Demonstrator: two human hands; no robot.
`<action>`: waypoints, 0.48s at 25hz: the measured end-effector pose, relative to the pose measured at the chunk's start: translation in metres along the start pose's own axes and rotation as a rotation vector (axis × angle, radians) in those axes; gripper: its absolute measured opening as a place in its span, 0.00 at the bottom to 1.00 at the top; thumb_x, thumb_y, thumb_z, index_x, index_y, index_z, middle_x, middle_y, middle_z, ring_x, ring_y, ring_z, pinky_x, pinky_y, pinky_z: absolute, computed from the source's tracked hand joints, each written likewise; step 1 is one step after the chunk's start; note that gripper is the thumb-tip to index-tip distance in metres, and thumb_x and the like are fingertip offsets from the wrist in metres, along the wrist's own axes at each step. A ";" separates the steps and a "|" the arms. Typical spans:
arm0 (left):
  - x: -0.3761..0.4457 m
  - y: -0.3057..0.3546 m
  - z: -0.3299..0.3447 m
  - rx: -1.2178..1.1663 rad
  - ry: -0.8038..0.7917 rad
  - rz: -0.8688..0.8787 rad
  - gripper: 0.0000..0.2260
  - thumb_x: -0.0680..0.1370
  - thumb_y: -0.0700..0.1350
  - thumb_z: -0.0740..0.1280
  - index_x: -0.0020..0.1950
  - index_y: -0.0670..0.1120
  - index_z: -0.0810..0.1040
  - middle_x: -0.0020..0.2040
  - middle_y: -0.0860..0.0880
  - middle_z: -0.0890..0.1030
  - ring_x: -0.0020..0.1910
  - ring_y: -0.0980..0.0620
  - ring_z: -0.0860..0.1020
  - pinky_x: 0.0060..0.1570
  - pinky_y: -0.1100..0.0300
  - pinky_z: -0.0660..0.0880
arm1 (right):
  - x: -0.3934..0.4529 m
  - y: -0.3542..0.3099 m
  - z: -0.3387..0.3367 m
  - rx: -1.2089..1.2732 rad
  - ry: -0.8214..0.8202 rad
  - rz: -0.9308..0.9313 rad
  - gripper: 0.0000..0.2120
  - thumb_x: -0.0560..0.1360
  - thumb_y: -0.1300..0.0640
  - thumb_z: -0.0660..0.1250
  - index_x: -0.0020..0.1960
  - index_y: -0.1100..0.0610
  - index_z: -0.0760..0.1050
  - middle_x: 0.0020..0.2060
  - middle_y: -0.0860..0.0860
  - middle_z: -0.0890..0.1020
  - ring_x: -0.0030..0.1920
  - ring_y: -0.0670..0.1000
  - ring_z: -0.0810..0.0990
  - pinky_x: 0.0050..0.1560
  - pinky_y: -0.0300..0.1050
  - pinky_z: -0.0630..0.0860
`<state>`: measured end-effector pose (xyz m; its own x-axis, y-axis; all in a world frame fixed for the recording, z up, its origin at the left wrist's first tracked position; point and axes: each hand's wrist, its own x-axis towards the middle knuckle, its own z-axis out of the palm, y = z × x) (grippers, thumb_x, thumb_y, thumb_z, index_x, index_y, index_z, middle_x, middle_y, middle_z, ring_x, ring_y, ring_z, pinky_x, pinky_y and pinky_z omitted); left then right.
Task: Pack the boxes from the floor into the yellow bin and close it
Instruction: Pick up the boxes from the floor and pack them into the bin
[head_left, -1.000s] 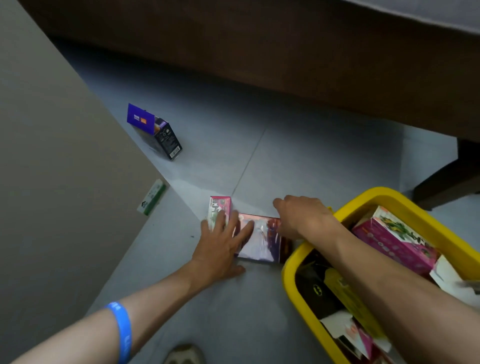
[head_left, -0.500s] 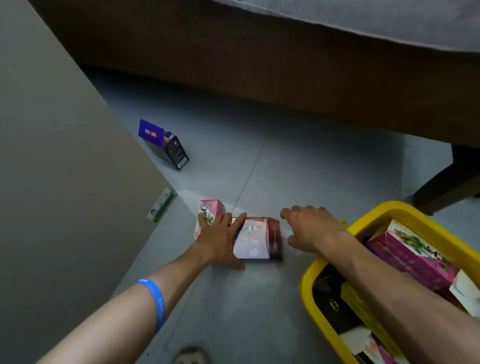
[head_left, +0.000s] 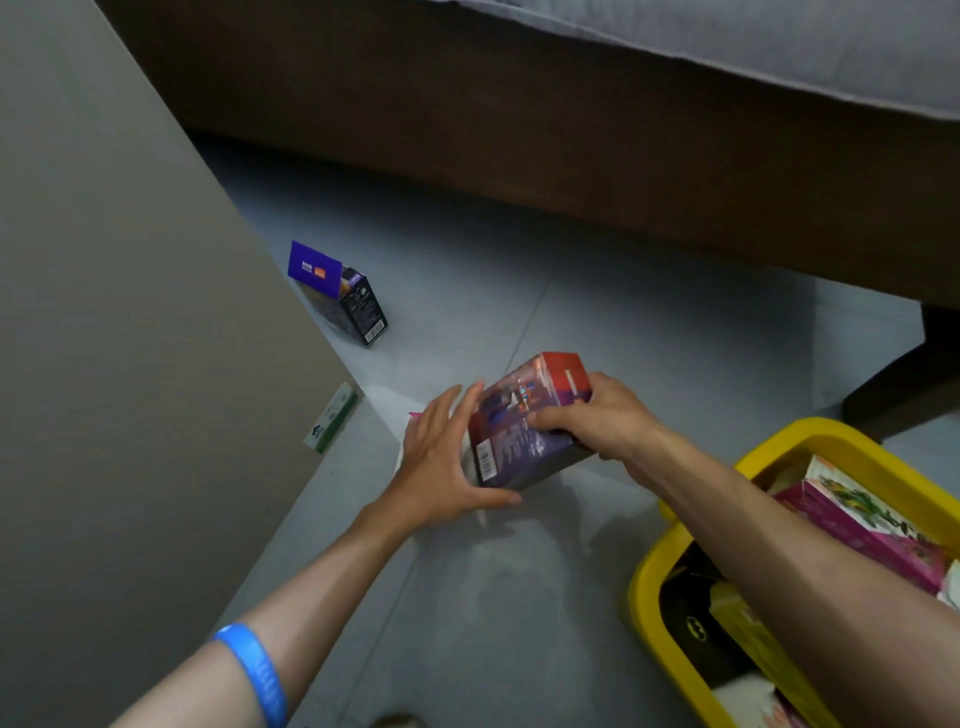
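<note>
a head-worn camera looks down at a grey tiled floor (head_left: 597, 312). near the centre, two bare hands hold a red and purple box (head_left: 524, 423) tilted up off the floor. the right hand (head_left: 597, 415) comes in from 4 o'clock and its grip is clenched round the box's right side, thumb across the printed purple face and fingers wrapped over the far red end. the left hand (head_left: 441, 462) comes in from 7 o'clock, its fingers fairly straight and spread against the box's left side, thumb running under the lower edge (a barcode label shows just beside that thumb); this grip is flat and released rather than curled. a blue wristband (head_left: 254, 670) circles the left forearm.

a small pink box (head_left: 413, 418) lies on the floor behind the left hand, mostly hidden by it.

at 5 o'clock sits the yellow bin (head_left: 641, 597), uncovered, partly cut off by the frame edge. inside it are a large pink box with a green plant picture (head_left: 872, 530), a black box with a yellow bat logo (head_left: 696, 631) and other cartons too jumbled to tell apart. the right forearm crosses above the bin.

at 10 o'clock a blue and black box (head_left: 340, 293) stands on the floor with its flap up, against a large grey panel (head_left: 130, 312). a thin green and white box (head_left: 332, 423) lies at the panel's lower edge, at 9 o'clock. across the top runs a brown bed frame (head_left: 519, 119) under a grey mattress (head_left: 753, 41).
</note>
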<state>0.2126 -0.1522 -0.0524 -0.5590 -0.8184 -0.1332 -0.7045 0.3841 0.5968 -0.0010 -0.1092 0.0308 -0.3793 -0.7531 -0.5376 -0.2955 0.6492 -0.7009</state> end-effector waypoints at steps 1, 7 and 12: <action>-0.001 -0.013 0.001 0.097 -0.044 -0.125 0.59 0.59 0.72 0.74 0.78 0.63 0.40 0.81 0.48 0.49 0.79 0.46 0.49 0.73 0.39 0.51 | 0.001 -0.003 -0.002 -0.013 0.046 -0.024 0.24 0.62 0.46 0.78 0.54 0.50 0.74 0.46 0.48 0.81 0.41 0.47 0.78 0.31 0.40 0.71; -0.005 -0.042 -0.008 -0.097 0.160 -0.616 0.24 0.70 0.51 0.75 0.62 0.46 0.71 0.58 0.41 0.79 0.54 0.40 0.78 0.52 0.49 0.76 | -0.014 -0.042 -0.082 -0.113 0.095 -0.129 0.36 0.66 0.43 0.78 0.63 0.49 0.60 0.52 0.49 0.75 0.44 0.49 0.78 0.29 0.44 0.75; 0.012 0.053 -0.037 -0.263 0.050 -0.178 0.26 0.67 0.45 0.80 0.58 0.56 0.71 0.51 0.54 0.80 0.44 0.58 0.78 0.42 0.59 0.75 | -0.066 -0.027 -0.201 -0.252 0.090 -0.208 0.36 0.62 0.42 0.79 0.64 0.45 0.64 0.51 0.46 0.77 0.45 0.50 0.82 0.27 0.40 0.79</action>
<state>0.1845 -0.1577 0.0074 -0.4106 -0.8852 -0.2188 -0.6488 0.1150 0.7523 -0.1438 -0.0554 0.1792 -0.3605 -0.8671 -0.3437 -0.5782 0.4969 -0.6471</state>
